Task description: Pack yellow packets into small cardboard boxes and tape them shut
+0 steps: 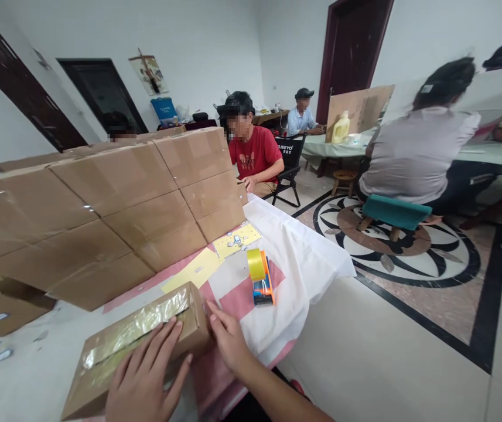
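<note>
A cardboard box [96, 381] lies on the table in front of me, with a strip of shiny clear tape [145, 331] along its top seam. My left hand [147, 369] rests on the box top, fingers spread across the tape's near edge and thumb apart. At the box's right end, my right hand [228, 337] presses stretched fingers against the end face; part of that hand is hidden. Just beyond it stands a tape dispenser [270, 281] in orange and blue, carrying a yellow tape roll [256, 264]. Neither hand touches the dispenser.
Stacked cardboard boxes [140, 199] form a wall along the table's far side. An open box [4, 316] sits at the left. Yellow paper sheets [198, 268] lie on the white and pink tablecloth [286, 246]. Several other people sit beyond, one in a red shirt [257, 153].
</note>
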### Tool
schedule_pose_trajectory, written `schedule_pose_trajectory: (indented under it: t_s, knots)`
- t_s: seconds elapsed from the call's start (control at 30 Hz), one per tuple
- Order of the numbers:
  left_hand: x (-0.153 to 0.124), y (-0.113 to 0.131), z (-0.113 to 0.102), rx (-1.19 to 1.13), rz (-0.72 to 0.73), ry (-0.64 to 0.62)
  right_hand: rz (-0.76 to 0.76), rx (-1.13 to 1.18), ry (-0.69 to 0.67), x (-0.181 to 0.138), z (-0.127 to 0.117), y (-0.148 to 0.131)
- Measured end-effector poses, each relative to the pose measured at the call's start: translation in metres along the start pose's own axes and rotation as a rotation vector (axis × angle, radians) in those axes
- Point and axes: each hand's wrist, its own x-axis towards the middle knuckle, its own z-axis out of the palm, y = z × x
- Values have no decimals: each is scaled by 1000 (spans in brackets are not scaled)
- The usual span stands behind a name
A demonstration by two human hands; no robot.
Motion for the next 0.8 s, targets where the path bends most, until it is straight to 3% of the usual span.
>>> schedule_pose_trajectory:
  t_s: [0.2, 0.57, 0.8]
  knots:
    - [-1, 1, -1, 25, -7, -18, -25, -22, -61, 2, 1, 0]
    - [4, 12, -18, -17, -143, -184, 74, -43, -138, -9, -8, -8]
    - [3, 15, -18, -21, -148, -183, 54, -90, -230, -11, -17, -8]
